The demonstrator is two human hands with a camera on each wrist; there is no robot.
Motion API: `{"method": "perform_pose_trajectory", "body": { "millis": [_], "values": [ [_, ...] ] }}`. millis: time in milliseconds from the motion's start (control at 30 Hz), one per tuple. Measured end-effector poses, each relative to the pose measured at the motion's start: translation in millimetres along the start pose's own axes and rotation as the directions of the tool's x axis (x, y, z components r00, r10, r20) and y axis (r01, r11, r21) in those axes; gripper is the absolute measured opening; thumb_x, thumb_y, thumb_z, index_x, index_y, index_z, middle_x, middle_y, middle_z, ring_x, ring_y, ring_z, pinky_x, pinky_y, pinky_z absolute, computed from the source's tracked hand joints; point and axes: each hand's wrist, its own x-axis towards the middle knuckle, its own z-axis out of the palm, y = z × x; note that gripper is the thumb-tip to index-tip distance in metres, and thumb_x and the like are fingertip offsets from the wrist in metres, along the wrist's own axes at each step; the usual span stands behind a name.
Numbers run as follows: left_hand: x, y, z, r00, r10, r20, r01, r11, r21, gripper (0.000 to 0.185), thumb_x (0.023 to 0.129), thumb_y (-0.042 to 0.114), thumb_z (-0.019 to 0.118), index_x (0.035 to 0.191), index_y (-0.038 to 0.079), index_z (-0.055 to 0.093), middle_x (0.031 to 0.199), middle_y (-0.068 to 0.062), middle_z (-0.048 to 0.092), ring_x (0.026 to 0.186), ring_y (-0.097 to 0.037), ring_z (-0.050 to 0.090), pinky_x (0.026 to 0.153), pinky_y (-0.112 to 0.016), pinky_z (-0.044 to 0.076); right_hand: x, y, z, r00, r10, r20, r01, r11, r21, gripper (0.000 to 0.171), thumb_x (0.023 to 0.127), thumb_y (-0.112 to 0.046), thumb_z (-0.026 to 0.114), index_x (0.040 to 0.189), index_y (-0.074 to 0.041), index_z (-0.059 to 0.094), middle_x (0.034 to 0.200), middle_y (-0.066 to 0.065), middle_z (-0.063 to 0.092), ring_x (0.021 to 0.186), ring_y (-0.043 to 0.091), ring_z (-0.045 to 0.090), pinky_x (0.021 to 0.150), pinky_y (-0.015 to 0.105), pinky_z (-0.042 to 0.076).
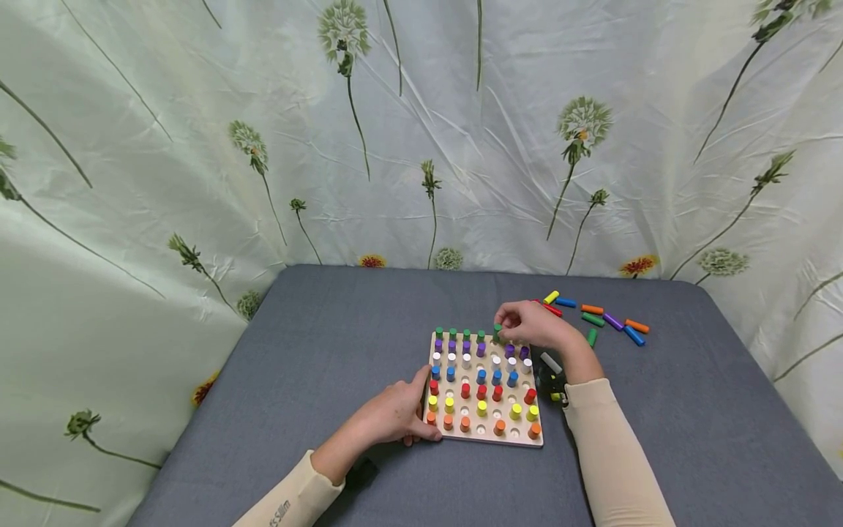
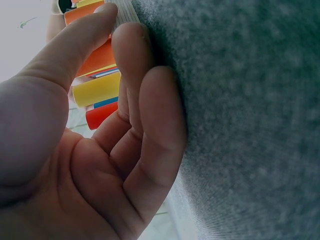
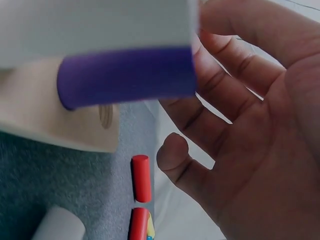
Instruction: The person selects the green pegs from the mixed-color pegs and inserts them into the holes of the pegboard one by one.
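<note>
A wooden pegboard [image 1: 507, 440] carries rows of green, purple, white, blue, red, yellow and orange pegs, with some holes bare. At its near-left corner my left hand [image 1: 395, 411] grips the edge, thumb on the front side and fingers along the left side. The left wrist view shows the thumb beside an orange peg [image 2: 97, 57]. Over the far row, my right hand [image 1: 533, 324] pinches a green peg [image 1: 497, 331] upright, at or just above its hole; which, I cannot tell. The right wrist view shows a purple peg [image 3: 127, 77] close by, while the green peg is hidden.
Loose pegs lie beyond the right hand, among them a blue peg [image 1: 634, 336], an orange peg [image 1: 637, 326] and a green peg [image 1: 592, 337]. A grey-white peg [image 1: 550, 363] lies right of the board, partly by the right wrist. A floral curtain [image 1: 395, 146] hangs behind the grey table [image 1: 316, 337].
</note>
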Motion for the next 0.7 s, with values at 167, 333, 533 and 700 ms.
{"method": "perform_pose_trajectory", "body": {
  "millis": [167,333,533,700],
  "values": [
    [0.3,-1.2,0.1,1.0,0.016,-0.001,-0.016,1.0,0.004,0.116,0.081,0.029,0.095,0.165,0.0,0.022,0.065,-0.001,0.066,0.049,-0.014,0.063,0.047,-0.029,0.049,3.3,-0.2,2.8,0.999,0.021,0.041,-0.022,1.0,0.01,0.016,0.096,-0.01,0.069,0.112,-0.005,0.069,0.092,0.007,0.068,0.076,0.018,0.06,0.072,0.033,0.052],
    [0.7,-1.5,0.2,1.0,0.022,-0.004,-0.022,1.0,0.003,0.115,0.08,0.029,0.095,0.165,0.0,0.023,0.067,-0.001,0.066,0.049,-0.013,0.063,0.047,-0.029,0.049,3.6,-2.7,2.2,0.997,0.02,0.071,-0.021,1.0,0.016,0.016,0.099,-0.011,0.067,0.113,-0.004,0.068,0.091,0.007,0.066,0.074,0.018,0.059,0.071,0.034,0.053],
    [0.7,-1.1,0.1,1.0,0.013,-0.001,-0.013,1.0,0.002,0.116,0.08,0.03,0.095,0.165,0.0,0.022,0.067,-0.002,0.066,0.049,-0.014,0.064,0.047,-0.029,0.048,1.6,-4.1,1.6,0.995,0.027,0.096,-0.032,0.998,0.05,0.016,0.1,-0.01,0.066,0.114,-0.003,0.067,0.09,0.007,0.065,0.072,0.018,0.061,0.069,0.034,0.055],
    [0.8,-1.1,0.5,1.0,0.005,0.003,-0.005,1.0,-0.001,0.116,0.08,0.029,0.095,0.165,0.0,0.022,0.068,-0.002,0.066,0.05,-0.014,0.064,0.048,-0.029,0.048,1.8,-2.2,2.2,0.995,0.028,0.094,-0.033,0.998,0.051,0.015,0.101,-0.009,0.065,0.113,-0.003,0.067,0.089,0.007,0.065,0.071,0.018,0.062,0.068,0.034,0.055]
  ]
}}
